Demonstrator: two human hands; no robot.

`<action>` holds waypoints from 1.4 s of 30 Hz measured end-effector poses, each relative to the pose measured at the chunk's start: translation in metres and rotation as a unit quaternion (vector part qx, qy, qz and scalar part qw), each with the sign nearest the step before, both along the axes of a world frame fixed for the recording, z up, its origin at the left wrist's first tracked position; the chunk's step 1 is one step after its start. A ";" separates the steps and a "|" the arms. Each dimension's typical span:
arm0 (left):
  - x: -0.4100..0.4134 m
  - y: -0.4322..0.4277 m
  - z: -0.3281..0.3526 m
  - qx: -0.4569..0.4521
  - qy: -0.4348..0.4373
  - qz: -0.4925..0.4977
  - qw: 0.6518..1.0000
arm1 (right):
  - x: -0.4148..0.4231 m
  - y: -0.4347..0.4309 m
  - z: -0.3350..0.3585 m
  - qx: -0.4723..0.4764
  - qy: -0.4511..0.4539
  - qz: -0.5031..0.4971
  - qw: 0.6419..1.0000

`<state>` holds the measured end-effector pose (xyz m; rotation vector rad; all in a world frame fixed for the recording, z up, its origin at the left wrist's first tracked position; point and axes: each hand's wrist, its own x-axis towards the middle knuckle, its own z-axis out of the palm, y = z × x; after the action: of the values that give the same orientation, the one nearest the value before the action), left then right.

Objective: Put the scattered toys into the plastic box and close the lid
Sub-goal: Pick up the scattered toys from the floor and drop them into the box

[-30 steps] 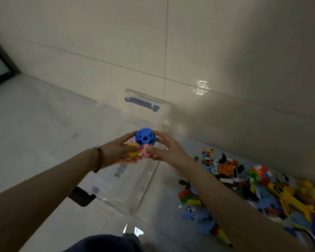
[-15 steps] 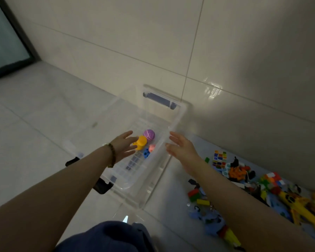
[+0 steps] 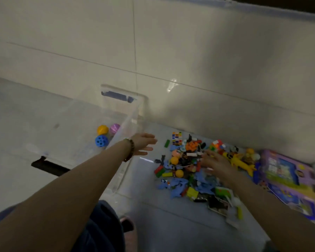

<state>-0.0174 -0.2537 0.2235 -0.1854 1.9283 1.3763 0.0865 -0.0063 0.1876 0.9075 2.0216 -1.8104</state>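
The clear plastic box stands on the floor by the wall, holding a yellow ball, a purple ball and a blue holed ball. The left hand hovers at the box's right wall, fingers straight and empty. The right hand lies on the scattered toys well right of the box; blur hides whether it grips anything.

Box: the clear rectangular plastic box was smooth and see-through.
Wall: the pale cream wall tiles shone glossy.
Ball: the blue holed plastic ball looked matt.
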 end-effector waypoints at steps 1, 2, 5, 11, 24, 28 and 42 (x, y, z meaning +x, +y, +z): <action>0.009 0.018 -0.006 -0.006 -0.001 -0.019 1.000 | 0.014 0.012 0.000 0.002 -0.011 -0.008 1.000; 0.019 0.035 -0.011 -0.013 -0.001 -0.041 0.999 | 0.027 0.024 -0.002 0.004 -0.025 -0.017 1.000; 0.047 0.083 -0.031 -0.034 -0.008 -0.112 0.993 | 0.062 0.057 -0.015 0.004 -0.047 -0.061 0.997; 0.077 0.155 -0.097 -0.097 -0.039 -0.240 0.965 | 0.113 0.101 -0.071 0.004 -0.108 -0.135 0.985; 0.105 0.190 -0.238 -0.197 -0.008 -0.154 0.968 | 0.133 0.111 -0.211 0.021 -0.189 -0.170 0.967; 0.112 0.201 -0.253 -0.178 0.011 -0.128 0.976 | 0.118 0.103 -0.231 -0.004 -0.160 -0.245 0.956; 0.106 0.202 -0.259 -0.121 -0.078 -0.048 0.988 | 0.099 0.094 -0.221 -0.104 -0.110 -0.290 0.945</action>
<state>0.0886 -0.0519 -0.0360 -0.3036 1.9417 1.0328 0.1858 0.0877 -0.0338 1.6758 1.4823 -2.0308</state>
